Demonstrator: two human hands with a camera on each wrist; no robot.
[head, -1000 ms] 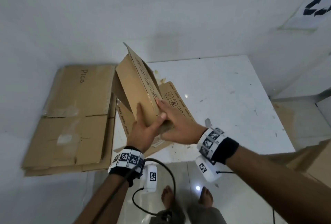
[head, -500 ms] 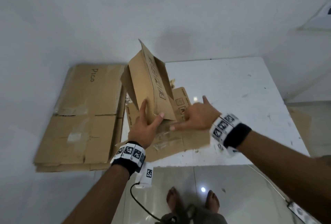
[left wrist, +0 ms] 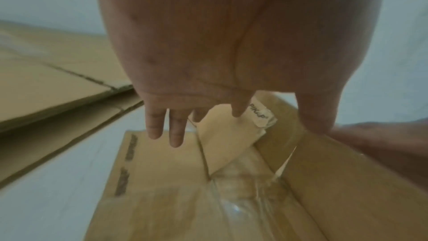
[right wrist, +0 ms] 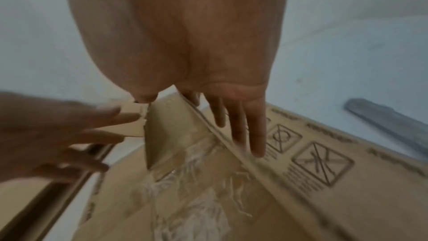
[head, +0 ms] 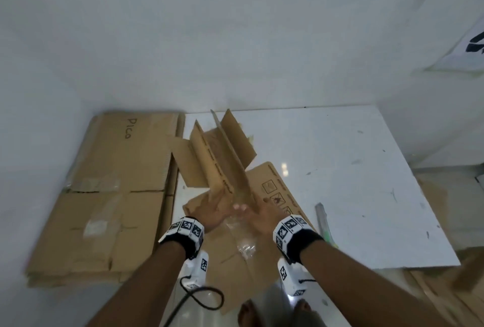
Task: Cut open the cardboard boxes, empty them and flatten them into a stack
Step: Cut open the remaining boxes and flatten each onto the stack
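Note:
A brown cardboard box (head: pixel 222 164) lies partly spread out on the white table (head: pixel 340 159), with one folded panel still standing up as a ridge. My left hand (head: pixel 222 207) and right hand (head: pixel 255 215) meet at the near end of that ridge, one on each side. In the left wrist view my left hand (left wrist: pixel 245 133) has straight fingers over the flat panel and its thumb on the ridge's edge. In the right wrist view my right hand (right wrist: pixel 194 122) lays straight fingers along the printed side. Torn clear tape (head: pixel 245 244) clings to the near flap.
A stack of flattened cardboard (head: pixel 104 195) lies left of the box, reaching the wall. A grey box cutter (head: pixel 322 218) rests on the table to the right of my right wrist. More cardboard (head: pixel 445 290) lies on the floor at the lower right. My bare feet stand below the table edge.
The upright panel has dropped lower and the box has spread wider. My right hand came back from the right flap to the ridge beside my left hand.

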